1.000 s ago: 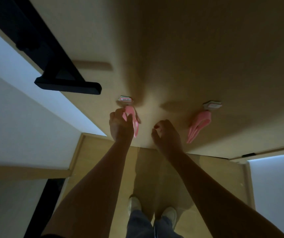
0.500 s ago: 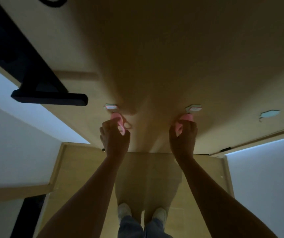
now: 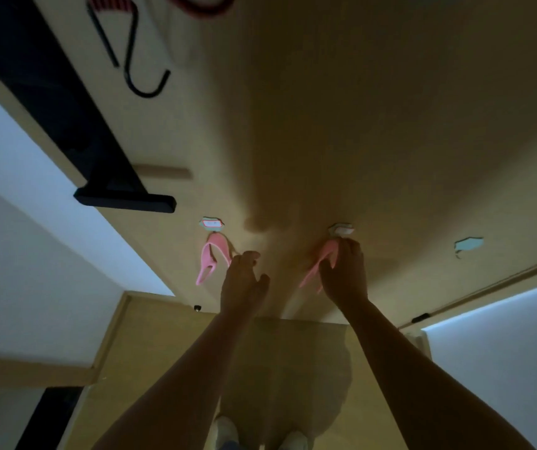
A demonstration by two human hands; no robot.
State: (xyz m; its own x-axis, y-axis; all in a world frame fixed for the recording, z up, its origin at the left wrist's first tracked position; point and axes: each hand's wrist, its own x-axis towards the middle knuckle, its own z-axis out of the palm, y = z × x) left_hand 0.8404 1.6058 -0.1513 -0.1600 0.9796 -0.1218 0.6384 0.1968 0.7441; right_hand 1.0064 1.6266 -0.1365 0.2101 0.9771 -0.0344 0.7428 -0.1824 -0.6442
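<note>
Pink plastic shows the change. The left pink forked clip (image 3: 213, 261) now hangs by itself on the pale wooden panel (image 3: 325, 125), just below the small red-edged white label (image 3: 212, 223). Half a second ago the left hand (image 3: 244, 280) gripped it. Now that hand is off it and just beside it, fingers loosely curled and empty. The right hand (image 3: 345, 274) keeps its fingers curled round the right pink forked clip (image 3: 317, 267), whose top sits under the second small white label (image 3: 341, 229). I judge the left clip is placed and the right one is being seated. Further right, a pale green label (image 3: 468, 245) has no clip beneath it.
</note>
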